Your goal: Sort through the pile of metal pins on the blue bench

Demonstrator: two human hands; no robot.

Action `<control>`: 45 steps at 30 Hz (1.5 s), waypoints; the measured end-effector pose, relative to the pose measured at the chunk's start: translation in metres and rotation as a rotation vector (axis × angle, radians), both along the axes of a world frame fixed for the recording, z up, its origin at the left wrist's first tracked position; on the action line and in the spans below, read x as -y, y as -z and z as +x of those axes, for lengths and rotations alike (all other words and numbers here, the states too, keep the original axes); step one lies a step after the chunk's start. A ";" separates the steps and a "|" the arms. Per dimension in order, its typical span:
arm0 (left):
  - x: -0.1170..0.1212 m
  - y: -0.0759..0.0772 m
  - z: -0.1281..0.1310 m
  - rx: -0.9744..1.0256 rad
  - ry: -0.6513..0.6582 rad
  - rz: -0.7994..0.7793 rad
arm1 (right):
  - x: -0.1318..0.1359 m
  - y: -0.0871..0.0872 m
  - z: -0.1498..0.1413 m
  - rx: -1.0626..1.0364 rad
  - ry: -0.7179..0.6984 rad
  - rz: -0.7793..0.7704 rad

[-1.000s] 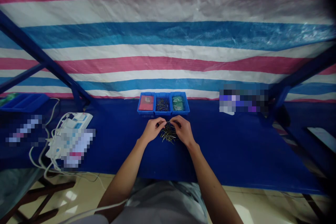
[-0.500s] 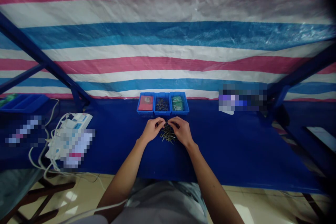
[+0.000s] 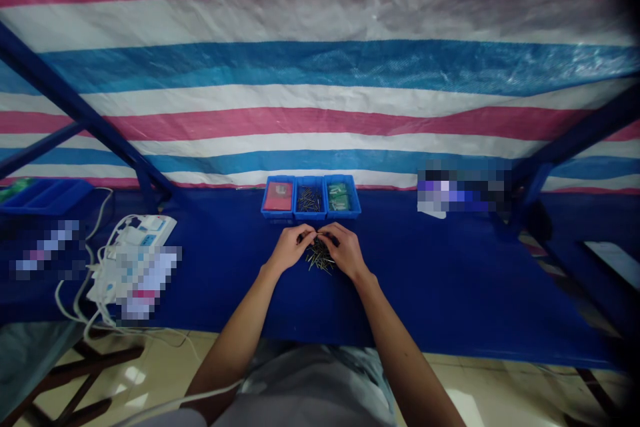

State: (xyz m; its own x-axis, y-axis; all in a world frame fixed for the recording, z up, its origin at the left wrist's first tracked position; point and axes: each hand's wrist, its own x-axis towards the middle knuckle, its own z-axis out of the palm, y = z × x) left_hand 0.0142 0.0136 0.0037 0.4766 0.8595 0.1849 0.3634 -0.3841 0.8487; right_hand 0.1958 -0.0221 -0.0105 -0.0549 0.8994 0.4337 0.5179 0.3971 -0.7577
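Note:
Over a loose pile of thin metal screws [image 3: 320, 259] on the blue table, my left hand [image 3: 291, 247] and my right hand [image 3: 346, 250] meet fingertip to fingertip. Both are closed in a pinch. A slender piece, apparently a screw [image 3: 319, 234], spans the small gap between them, largely covered by the fingers. Just beyond the hands stand three joined blue bins. The left bin [image 3: 278, 215] holds a red packet [image 3: 278, 199], the middle bin [image 3: 310, 215] dark screws, and the right bin [image 3: 343, 215] green-and-clear packets [image 3: 339, 197].
White power strips and cables [image 3: 117, 260] lie at the left of the table [image 3: 430, 287]. A blue divided tray [image 3: 47, 197] is at the far left. Blurred items [image 3: 450, 193] sit back right, and a phone-like device [image 3: 614, 261] lies far right. A striped sheet [image 3: 320, 120] hangs behind.
The fingertips have shifted very slightly, and the piece between them seems to have turned a little. Both hands stay over the pile; nothing else has visibly moved.

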 end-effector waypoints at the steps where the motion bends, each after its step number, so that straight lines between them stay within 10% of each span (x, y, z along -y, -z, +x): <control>1: 0.000 0.001 0.000 -0.002 -0.001 0.000 | 0.000 0.000 0.000 -0.001 -0.001 0.002; 45: 0.000 0.002 -0.001 0.021 -0.014 0.014 | 0.002 -0.005 0.002 0.137 0.024 -0.019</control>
